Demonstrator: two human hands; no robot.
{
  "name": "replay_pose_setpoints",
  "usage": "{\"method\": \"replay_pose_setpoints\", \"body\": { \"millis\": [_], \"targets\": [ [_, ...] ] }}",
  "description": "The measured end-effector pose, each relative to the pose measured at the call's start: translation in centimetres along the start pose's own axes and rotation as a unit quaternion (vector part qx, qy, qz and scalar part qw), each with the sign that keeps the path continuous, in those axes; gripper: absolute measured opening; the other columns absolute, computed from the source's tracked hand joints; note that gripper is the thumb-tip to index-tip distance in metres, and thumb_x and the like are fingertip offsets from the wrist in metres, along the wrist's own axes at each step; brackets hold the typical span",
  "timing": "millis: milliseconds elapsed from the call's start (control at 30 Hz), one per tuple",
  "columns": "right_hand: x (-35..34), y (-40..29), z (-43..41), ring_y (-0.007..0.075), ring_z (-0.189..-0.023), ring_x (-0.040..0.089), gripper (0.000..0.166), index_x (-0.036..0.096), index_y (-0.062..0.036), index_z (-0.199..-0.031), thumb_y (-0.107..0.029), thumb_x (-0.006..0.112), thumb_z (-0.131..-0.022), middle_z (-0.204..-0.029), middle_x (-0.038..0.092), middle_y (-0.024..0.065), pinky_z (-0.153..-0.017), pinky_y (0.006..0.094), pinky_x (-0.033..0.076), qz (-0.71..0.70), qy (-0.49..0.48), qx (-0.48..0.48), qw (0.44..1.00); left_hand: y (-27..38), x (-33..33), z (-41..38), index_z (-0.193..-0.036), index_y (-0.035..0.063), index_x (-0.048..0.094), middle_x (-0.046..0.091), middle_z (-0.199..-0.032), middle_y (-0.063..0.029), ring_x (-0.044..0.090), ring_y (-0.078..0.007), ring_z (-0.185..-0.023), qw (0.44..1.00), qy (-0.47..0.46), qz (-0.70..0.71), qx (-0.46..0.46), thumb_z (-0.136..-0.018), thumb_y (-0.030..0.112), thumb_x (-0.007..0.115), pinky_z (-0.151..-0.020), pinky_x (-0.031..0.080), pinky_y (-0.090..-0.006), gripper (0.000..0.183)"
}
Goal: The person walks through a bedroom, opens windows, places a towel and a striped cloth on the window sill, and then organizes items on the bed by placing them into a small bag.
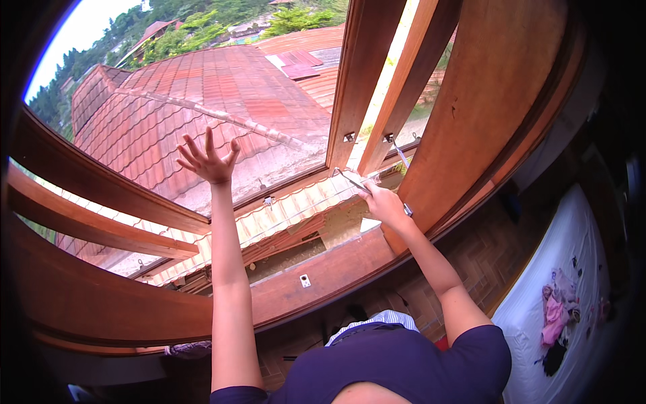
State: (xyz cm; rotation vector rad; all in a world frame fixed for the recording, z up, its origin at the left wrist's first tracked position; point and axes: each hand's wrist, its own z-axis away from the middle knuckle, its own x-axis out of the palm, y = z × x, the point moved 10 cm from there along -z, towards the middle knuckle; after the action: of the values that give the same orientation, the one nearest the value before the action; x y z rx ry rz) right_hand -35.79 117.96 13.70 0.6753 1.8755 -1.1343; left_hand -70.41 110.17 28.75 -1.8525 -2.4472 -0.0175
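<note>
My left hand is raised with its fingers spread, in front of a large window pane that looks onto a tiled roof. It holds nothing; whether it touches the glass I cannot tell. My right hand grips a thin metal hook-like rod, which points left towards the lower corner of the wooden window sash. Its far end is near that corner; contact is unclear. A metal latch sits on the bottom rail between my arms. A small metal fitting is on the wooden upright above my right hand.
The wooden sill carries a small metal plate. Wide wooden frame boards curve up at the right. Behind, at the lower right, a bed with a white sheet bears pink and dark clothes.
</note>
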Motion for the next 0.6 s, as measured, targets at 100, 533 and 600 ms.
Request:
{"method": "replay_pose_setpoints", "body": {
  "millis": [100, 533, 600],
  "targets": [
    [-1.6, 1.0, -0.4, 0.0399, -0.072, 0.057, 0.024, 0.056, -0.0026, -0.097, -0.023, 0.05, -0.085, -0.077, 0.059, 0.0206, -0.063, 0.048, 0.043, -0.159, 0.097, 0.021, 0.982, -0.1, 0.1, 0.0, -0.125, 0.0246, 0.048, 0.024, -0.141, -0.0152, 0.016, -0.0379, -0.131, 1.0, -0.002, 0.0, -0.005, -0.072, 0.057, 0.054, -0.101, 0.012, -0.0596, 0.063],
    [-1.9, 4.5, -1.6, 0.0094, -0.062, 0.054, 0.025, 0.059, 0.004, -0.094, -0.019, 0.049, -0.09, -0.067, 0.059, 0.0059, -0.056, 0.0241, 0.043, -0.243, 0.164, 0.088, 0.952, 0.1, -1.8, 0.6, -0.124, 0.0288, 0.049, 0.025, -0.141, -0.0145, 0.016, -0.0365, -0.132, 1.0, -0.001, 0.01, -0.017, -0.071, 0.061, 0.051, -0.104, 0.005, -0.0546, 0.062],
    [-3.2, 3.7, -1.2, 0.0132, -0.054, 0.052, 0.027, 0.059, 0.0032, -0.09, -0.022, 0.049, -0.089, -0.061, 0.057, 0.0086, -0.052, 0.0279, 0.042, -0.216, 0.222, 0.064, 0.949, 0.3, -2.0, 0.6, -0.124, 0.0292, 0.049, 0.026, -0.141, -0.0146, 0.017, -0.0366, -0.131, 1.0, -0.002, 0.01, -0.017, -0.071, 0.06, 0.052, -0.104, 0.006, -0.0547, 0.061]
  ]
}}
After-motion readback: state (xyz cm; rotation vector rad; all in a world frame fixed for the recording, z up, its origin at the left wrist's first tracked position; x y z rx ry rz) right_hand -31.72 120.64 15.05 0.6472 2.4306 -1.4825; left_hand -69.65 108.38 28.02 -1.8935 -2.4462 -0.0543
